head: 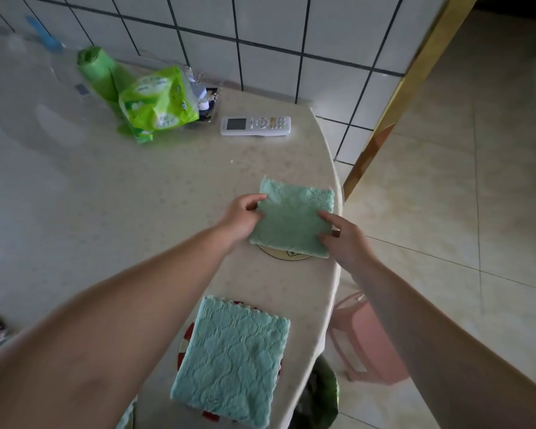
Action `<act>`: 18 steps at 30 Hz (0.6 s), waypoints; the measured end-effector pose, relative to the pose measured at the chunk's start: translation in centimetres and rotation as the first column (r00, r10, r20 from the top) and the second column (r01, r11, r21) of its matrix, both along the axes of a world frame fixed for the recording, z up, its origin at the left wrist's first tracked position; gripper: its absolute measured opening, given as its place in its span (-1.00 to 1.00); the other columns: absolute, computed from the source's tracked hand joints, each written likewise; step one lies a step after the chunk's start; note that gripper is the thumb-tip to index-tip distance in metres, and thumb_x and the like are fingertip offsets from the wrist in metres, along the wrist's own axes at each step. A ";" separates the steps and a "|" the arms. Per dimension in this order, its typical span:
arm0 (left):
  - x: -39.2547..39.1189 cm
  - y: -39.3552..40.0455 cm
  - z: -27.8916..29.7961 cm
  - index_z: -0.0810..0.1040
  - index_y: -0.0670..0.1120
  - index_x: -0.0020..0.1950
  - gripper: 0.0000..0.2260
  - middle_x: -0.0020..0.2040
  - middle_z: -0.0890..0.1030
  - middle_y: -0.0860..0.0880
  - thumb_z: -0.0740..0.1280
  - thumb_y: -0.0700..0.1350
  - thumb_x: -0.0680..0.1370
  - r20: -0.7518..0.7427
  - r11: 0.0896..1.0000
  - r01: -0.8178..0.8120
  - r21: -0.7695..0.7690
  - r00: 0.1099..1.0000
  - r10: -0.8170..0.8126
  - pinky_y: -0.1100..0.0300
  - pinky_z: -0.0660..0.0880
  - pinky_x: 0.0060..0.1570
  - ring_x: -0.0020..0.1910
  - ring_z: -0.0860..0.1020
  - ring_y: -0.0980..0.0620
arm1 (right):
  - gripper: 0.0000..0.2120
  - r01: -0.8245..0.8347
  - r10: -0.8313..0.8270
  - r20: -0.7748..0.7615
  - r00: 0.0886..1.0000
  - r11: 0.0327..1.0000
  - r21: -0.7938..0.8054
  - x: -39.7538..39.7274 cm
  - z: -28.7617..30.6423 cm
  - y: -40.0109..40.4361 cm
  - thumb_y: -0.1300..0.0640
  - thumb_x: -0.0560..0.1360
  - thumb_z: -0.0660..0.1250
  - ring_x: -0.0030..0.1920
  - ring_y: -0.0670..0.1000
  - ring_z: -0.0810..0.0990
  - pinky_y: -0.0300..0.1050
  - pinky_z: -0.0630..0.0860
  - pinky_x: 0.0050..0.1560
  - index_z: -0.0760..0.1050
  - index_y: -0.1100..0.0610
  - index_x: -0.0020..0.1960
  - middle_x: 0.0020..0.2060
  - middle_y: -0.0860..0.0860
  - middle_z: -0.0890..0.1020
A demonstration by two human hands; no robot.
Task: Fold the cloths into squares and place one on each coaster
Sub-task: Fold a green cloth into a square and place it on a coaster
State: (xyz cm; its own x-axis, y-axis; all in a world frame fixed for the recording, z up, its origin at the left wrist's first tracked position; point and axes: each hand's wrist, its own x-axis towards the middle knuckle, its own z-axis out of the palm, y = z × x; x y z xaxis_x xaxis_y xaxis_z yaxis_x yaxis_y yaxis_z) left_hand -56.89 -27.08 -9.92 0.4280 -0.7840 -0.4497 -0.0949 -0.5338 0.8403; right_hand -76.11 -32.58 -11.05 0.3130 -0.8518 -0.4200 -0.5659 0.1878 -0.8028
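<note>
hands (pixel 242 219) (pixel 341 235) on cloth (pixel 294 222) atop coaster (pixel 287 257)

Two folded green cloths, textured terry, roughly square. Far cloth (pixel 293 222) lies flat over a pale round coaster (pixel 287 254), only the coaster's near rim showing; scalloped back edge slightly ruffled, sits near the bench's right edge. Near cloth (pixel 231 360) lies flat on a red-and-white rimmed coaster (pixel 187 337), covering most of it, corners squared, slightly rotated.
</note>
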 end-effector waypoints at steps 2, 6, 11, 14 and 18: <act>-0.1 0.2 -0.3 0.49 -0.13 0.28 -0.67 0.25 0.52 -0.11 0.26 -0.32 0.53 0.062 0.999 0.012 -0.051 0.998 -0.009 0.23 0.39 0.17 0.20 0.49 0.01 | -0.52 -0.044 0.042 -0.032 0.999 0.998 -0.054 -0.4 -0.2 0.2 0.23 0.47 0.31 0.12 0.08 0.54 0.05 0.50 0.15 0.40 -0.03 0.36 0.19 0.05 0.53; -0.5 2.4 -0.7 0.45 -0.07 0.26 -0.70 0.08 0.55 0.04 0.32 -0.09 0.53 0.172 0.995 -0.093 -0.042 0.980 0.099 0.21 0.42 -0.02 0.02 0.52 0.09 | -0.60 0.010 -0.016 -0.032 0.999 0.982 -0.188 -1.9 -1.0 1.8 0.24 0.45 0.36 0.01 -0.02 0.56 -0.09 0.50 0.08 0.47 0.05 0.27 0.09 0.06 0.53; -1.2 4.8 -1.4 0.46 -0.01 0.20 -0.72 -0.07 0.54 0.15 0.35 -0.02 0.51 0.261 0.998 -0.065 0.004 0.963 0.062 0.22 0.42 -0.13 -0.06 0.54 0.12 | -0.67 0.007 -0.012 -0.023 1.000 0.980 -0.197 -2.5 -1.7 3.5 0.27 0.44 0.37 -0.18 -0.10 0.53 -0.36 0.40 -0.18 0.51 0.06 0.19 -0.20 -0.12 0.53; -0.9 4.6 -1.6 0.48 -0.01 0.19 -0.73 -0.13 0.53 0.17 0.37 -0.08 0.50 0.260 0.996 -0.088 0.010 0.962 0.082 0.25 0.41 -0.19 -0.06 0.54 0.09 | -0.68 0.023 -0.029 -0.029 0.999 0.980 -0.200 -2.0 -1.8 3.6 0.26 0.45 0.37 -0.23 -0.23 0.48 -0.46 0.35 -0.26 0.51 0.06 0.18 -0.26 -0.18 0.50; -0.4 4.4 -2.0 0.48 -0.03 0.20 -0.73 -0.13 0.52 0.12 0.35 -0.11 0.51 0.251 0.985 -0.169 0.010 0.954 0.162 0.35 0.33 -0.30 -0.09 0.50 0.09 | -0.73 -0.001 -0.009 -0.051 0.999 0.983 -0.182 -1.7 -1.5 4.2 0.17 0.44 0.40 -0.26 -0.24 0.46 -0.46 0.32 -0.27 0.51 0.01 0.13 -0.29 -0.19 0.50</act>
State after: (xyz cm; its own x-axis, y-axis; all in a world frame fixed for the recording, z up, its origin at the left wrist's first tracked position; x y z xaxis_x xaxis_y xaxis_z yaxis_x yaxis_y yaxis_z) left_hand -57.33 -22.65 -11.89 0.6518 -0.6801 -0.3356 -0.2066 -0.5850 0.7843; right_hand -77.79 -28.42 -12.53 0.2917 -0.9165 -0.2737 -0.6068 0.0439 -0.7937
